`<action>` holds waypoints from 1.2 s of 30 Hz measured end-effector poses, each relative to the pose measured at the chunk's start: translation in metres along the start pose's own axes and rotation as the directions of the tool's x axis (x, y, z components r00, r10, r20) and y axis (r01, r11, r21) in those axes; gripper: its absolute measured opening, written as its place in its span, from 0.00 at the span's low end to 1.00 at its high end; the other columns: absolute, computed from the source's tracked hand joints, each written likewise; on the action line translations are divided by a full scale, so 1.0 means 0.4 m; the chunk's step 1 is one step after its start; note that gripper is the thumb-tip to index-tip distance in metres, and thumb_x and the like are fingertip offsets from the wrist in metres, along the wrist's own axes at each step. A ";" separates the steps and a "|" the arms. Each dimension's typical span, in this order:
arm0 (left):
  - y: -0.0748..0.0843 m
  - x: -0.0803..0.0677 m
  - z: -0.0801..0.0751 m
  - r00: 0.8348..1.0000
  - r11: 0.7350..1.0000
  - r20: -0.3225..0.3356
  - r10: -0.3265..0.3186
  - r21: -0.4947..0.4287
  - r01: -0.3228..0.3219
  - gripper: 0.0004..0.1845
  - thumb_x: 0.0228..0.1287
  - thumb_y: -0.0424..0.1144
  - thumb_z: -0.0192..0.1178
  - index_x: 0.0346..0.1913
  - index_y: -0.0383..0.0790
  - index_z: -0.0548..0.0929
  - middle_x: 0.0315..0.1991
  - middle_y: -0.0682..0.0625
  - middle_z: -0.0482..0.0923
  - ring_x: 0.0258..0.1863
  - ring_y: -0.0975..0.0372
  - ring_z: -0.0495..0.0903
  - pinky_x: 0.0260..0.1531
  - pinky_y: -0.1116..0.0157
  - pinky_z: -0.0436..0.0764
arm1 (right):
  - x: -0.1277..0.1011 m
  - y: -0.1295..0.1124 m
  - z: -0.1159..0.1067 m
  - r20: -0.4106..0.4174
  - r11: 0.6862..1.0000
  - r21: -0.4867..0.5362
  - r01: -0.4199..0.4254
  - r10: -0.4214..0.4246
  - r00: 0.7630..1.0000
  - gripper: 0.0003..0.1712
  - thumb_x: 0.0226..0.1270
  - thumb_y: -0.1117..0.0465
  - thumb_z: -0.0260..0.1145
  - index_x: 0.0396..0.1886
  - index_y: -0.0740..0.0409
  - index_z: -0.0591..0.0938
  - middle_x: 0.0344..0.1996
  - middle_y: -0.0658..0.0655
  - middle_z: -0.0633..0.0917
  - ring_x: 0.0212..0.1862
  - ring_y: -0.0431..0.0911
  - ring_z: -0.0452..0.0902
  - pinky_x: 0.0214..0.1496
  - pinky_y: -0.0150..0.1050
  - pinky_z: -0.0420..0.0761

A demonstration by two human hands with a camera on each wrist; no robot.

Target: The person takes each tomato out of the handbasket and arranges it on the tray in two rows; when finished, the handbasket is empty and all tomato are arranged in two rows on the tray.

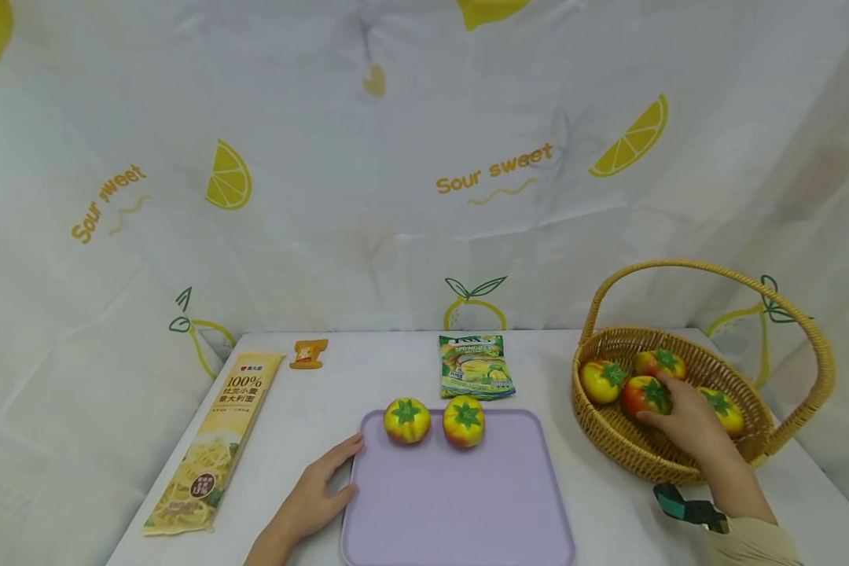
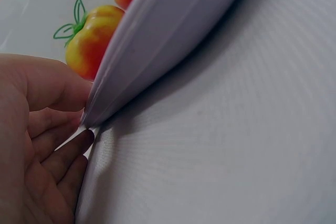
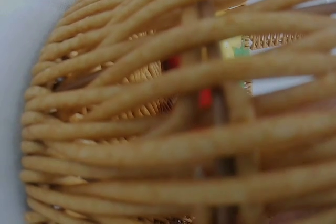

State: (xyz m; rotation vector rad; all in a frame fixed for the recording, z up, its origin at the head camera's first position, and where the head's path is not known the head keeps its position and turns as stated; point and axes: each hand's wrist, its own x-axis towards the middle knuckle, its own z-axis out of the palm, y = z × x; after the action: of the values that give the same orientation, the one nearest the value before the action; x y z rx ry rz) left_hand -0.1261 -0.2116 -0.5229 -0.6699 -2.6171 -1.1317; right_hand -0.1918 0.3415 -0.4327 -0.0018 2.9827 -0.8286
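My left hand (image 1: pixel 314 495) rests at the left rim of a light purple tray (image 1: pixel 453 511), its fingers and thumb spread along the edge. In the left wrist view, fingertips (image 2: pixel 73 95) touch the tray's outer side. Two yellow-red, tomato-like fruits with green star-shaped tops, a left one (image 1: pixel 406 420) and a right one (image 1: pixel 463 420), sit at the tray's far edge. Inside a wicker basket (image 1: pixel 630 456), my right hand (image 1: pixel 693 417) grips a redder fruit (image 1: pixel 640 397) between thumb and fingers. The basket's weave mostly hides that hand's work in the right wrist view.
Other such fruits (image 1: pixel 601 381) lie in the basket, under its tall arched handle (image 1: pixel 707 267). A green candy packet (image 1: pixel 475 368) lies behind the tray. On the left are a long pasta pack (image 1: pixel 215 440) and a small orange packet (image 1: pixel 307 354). A printed curtain (image 1: pixel 368 196) closes off the back.
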 end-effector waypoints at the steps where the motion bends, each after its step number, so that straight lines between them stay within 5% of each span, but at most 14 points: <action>1: 0.000 0.000 0.000 1.000 1.000 0.000 -0.001 -0.001 0.001 0.33 0.47 0.31 0.64 0.62 0.39 0.74 0.65 0.48 0.71 0.64 0.51 0.69 0.66 0.81 0.54 | 0.000 -0.001 0.000 0.000 1.000 -0.002 0.000 0.000 1.000 0.53 0.61 0.46 0.65 0.67 0.80 0.51 0.60 0.86 0.57 0.59 0.79 0.54 0.56 0.75 0.60; 22: 0.001 0.000 0.003 1.000 1.000 -0.002 0.023 -0.018 -0.023 0.32 0.49 0.31 0.64 0.62 0.37 0.74 0.65 0.45 0.71 0.64 0.49 0.69 0.66 0.82 0.54 | -0.020 -0.028 0.000 -0.091 0.997 -0.036 0.065 -0.068 0.993 0.52 0.59 0.41 0.65 0.68 0.74 0.57 0.58 0.86 0.57 0.53 0.78 0.60 0.48 0.74 0.67; 36: 0.001 0.000 0.000 1.000 1.000 0.010 0.000 -0.015 0.000 0.32 0.50 0.32 0.64 0.63 0.40 0.73 0.66 0.48 0.70 0.65 0.51 0.69 0.67 0.78 0.57 | -0.069 -0.114 0.011 -0.285 0.979 0.115 0.169 -0.131 0.950 0.46 0.55 0.48 0.71 0.68 0.65 0.64 0.59 0.74 0.65 0.51 0.67 0.65 0.44 0.64 0.70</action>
State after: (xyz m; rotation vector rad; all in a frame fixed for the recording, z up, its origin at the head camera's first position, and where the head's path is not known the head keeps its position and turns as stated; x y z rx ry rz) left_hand -0.1261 -0.2113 -0.5226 -0.6805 -2.6196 -1.1527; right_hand -0.1646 0.3006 -0.4118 -0.1204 3.2076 -1.1405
